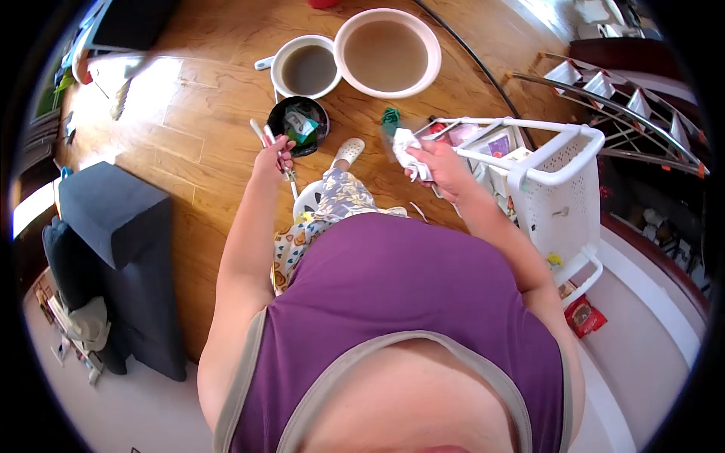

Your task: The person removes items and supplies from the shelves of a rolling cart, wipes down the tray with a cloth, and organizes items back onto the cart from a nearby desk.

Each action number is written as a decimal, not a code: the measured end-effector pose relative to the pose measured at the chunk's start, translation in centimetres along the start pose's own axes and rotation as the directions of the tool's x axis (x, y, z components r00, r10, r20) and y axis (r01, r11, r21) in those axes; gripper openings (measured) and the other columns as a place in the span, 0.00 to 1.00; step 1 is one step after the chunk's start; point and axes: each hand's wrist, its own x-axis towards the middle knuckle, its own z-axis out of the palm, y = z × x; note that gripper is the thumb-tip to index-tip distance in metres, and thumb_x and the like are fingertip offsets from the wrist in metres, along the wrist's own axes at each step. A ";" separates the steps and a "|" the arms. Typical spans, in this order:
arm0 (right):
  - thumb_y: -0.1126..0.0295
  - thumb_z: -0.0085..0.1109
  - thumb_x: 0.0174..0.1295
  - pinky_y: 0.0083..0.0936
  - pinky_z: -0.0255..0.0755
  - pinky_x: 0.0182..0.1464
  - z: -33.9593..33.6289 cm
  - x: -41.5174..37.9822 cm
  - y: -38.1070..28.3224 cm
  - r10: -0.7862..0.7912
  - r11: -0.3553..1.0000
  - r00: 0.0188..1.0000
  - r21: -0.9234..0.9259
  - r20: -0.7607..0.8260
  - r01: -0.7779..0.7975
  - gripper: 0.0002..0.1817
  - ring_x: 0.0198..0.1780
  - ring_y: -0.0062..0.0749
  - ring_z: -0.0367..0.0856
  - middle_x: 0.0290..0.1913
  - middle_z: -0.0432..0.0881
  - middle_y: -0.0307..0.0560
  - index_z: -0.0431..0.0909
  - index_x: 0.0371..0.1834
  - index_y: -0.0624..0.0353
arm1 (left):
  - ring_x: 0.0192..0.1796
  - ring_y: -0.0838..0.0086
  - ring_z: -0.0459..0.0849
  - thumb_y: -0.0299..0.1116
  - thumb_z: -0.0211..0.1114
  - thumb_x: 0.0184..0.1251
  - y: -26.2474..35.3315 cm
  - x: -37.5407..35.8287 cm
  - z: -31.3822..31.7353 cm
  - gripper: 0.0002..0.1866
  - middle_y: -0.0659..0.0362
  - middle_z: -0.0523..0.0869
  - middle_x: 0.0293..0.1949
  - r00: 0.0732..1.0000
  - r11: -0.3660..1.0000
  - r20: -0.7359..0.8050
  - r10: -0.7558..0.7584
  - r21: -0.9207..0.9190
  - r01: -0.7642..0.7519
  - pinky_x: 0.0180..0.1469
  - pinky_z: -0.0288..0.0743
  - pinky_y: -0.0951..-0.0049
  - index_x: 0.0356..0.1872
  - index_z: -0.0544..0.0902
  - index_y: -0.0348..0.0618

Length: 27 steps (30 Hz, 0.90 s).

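My left hand (276,157) is closed around slim white and reddish sticks (267,134); their kind is hard to make out. Just beyond it stands a black bin (323,134) with a green and white packet (303,126) inside. My right hand (447,172) grips a crumpled white tissue (408,153), its fingers wrapped over it. Next to the tissue is a dark green bunched item (390,119), with something see-through and blurred below it. Close to the right hand, a white plastic rack (559,170) lies tilted with packets and small goods in it.
Ahead on the wood floor are a large basin (434,57) and a smaller handled basin (332,53), both holding murky liquid. A black cable (476,60) runs past them. A metal shelf frame (604,98) is at right, a dark grey sofa (113,211) at left. A red packet (583,317) lies behind.
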 end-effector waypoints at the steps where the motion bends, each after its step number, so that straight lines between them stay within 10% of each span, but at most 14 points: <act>1: 0.64 0.54 0.64 0.11 0.57 0.15 0.1 0.1 -0.1 0.010 1.000 1.000 0.000 0.021 -0.010 0.11 0.19 0.13 0.74 0.24 0.79 0.37 0.75 0.42 0.60 | 0.18 0.83 0.66 0.30 0.59 0.64 0.6 -2.4 2.0 0.08 0.58 0.79 0.29 0.995 0.995 0.094 -0.017 0.095 0.008 0.16 0.58 0.81 0.43 0.73 0.45; 4: 0.63 0.55 0.63 0.10 0.57 0.15 0.7 0.9 0.1 0.050 0.998 0.996 -0.032 0.075 -0.047 0.12 0.20 0.12 0.74 0.25 0.79 0.36 0.75 0.41 0.59 | 0.17 0.86 0.66 0.31 0.65 0.60 0.5 -7.1 6.7 0.13 0.63 0.77 0.26 0.927 0.980 0.371 -0.054 0.198 -0.022 0.17 0.57 0.84 0.43 0.74 0.42; 12: 0.63 0.56 0.62 0.13 0.62 0.22 2.2 1.9 0.8 0.109 0.983 0.982 -0.161 0.153 -0.084 0.10 0.22 0.15 0.73 0.25 0.80 0.36 0.79 0.34 0.60 | 0.16 0.85 0.67 0.30 0.65 0.59 -0.5 -11.4 11.8 0.11 0.64 0.75 0.22 0.854 0.940 0.507 -0.116 0.335 -0.071 0.18 0.59 0.84 0.39 0.74 0.41; 24: 0.67 0.55 0.61 0.16 0.63 0.24 2.4 2.6 2.7 0.078 0.979 0.983 -0.201 0.166 -0.044 0.11 0.23 0.15 0.71 0.26 0.78 0.36 0.79 0.38 0.64 | 0.16 0.84 0.69 0.28 0.67 0.56 -1.0 -10.8 11.3 0.09 0.64 0.74 0.19 0.911 0.843 0.398 -0.106 0.522 -0.130 0.16 0.60 0.83 0.35 0.76 0.40; 27: 0.67 0.54 0.62 0.15 0.63 0.24 1.9 2.1 2.7 0.087 0.980 0.982 -0.192 0.165 -0.054 0.10 0.23 0.15 0.71 0.26 0.78 0.35 0.78 0.39 0.62 | 0.15 0.82 0.68 0.28 0.66 0.57 -1.6 -5.6 8.0 0.08 0.65 0.73 0.18 0.989 0.951 0.135 -0.061 0.310 0.017 0.16 0.61 0.79 0.30 0.74 0.40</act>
